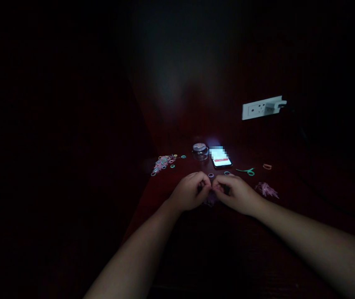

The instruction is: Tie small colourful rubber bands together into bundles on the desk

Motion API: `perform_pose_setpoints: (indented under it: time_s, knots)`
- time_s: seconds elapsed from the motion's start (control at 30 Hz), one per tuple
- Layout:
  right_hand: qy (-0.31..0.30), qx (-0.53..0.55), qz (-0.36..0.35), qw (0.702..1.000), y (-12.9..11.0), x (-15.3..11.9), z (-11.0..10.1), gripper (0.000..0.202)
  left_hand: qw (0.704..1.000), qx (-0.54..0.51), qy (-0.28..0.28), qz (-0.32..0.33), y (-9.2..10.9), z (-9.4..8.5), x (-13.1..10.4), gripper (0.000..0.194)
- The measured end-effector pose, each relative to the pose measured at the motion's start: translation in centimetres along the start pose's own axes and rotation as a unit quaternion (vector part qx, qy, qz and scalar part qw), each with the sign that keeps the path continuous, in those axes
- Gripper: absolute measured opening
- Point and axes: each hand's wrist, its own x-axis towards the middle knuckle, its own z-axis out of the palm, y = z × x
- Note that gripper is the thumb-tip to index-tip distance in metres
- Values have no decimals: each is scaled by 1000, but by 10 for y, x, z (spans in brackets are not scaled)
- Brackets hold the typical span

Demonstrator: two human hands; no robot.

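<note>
My left hand (194, 191) and my right hand (235, 193) meet fingertip to fingertip above the dark red table. Each is closed in a pinch, and whatever lies between the fingertips is too small and dim to name. Below them, partly hidden, is a small purple bundle of strands (209, 200). A lilac hair tie ring (211, 175) lies just beyond the fingertips, and a bluish ring (227, 173) is behind my right hand. To the right of that hand rests a pink-purple bundle of strands (268, 190).
A lit phone (222, 160) lies behind my hands, beside a lidded clear jar (200, 153). Colourful small rings (164, 163) form a pile at left. Green scissors (248, 171) and an orange band (267, 166) lie at right. A wall socket (262, 107) holds a plug with a cable.
</note>
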Motion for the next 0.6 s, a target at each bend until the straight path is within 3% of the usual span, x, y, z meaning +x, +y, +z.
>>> perform_pose_setpoints:
  time_s: [0.3,0.6]
  knots:
    - [24,4,26,999,4,-2,3,1,999,-18,38,-7,0,0,1,6]
    - [38,-9,11,999,3,-1,1,12,999,-23,32,-8,-2,2,0,7]
